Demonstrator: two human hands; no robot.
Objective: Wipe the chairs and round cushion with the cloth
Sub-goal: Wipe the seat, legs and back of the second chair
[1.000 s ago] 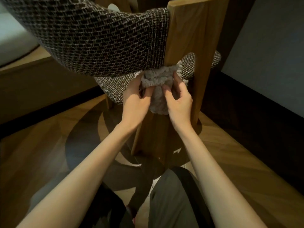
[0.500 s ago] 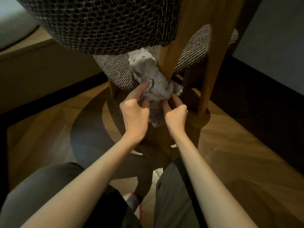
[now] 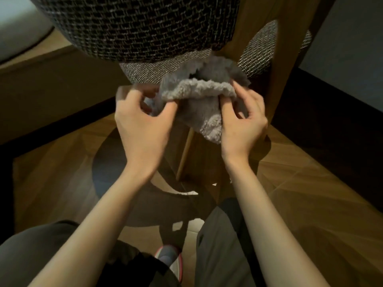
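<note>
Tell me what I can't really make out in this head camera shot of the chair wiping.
All in the head view:
Chair backrest: top cut off by the upper edge.
Chair seat: mostly hidden behind the backrest, the wooden leg and the cloth.
Left hand: fingertips motion-blurred.
Pale rounded shape, top left: cut by the edge, cannot be identified.

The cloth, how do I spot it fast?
Find the chair with dark woven fabric and wooden legs. In front of it, the left hand and right hand hold a bunched thing. That's the cloth: pale grey and fluffy, unlike the chair's tight weave.
</note>
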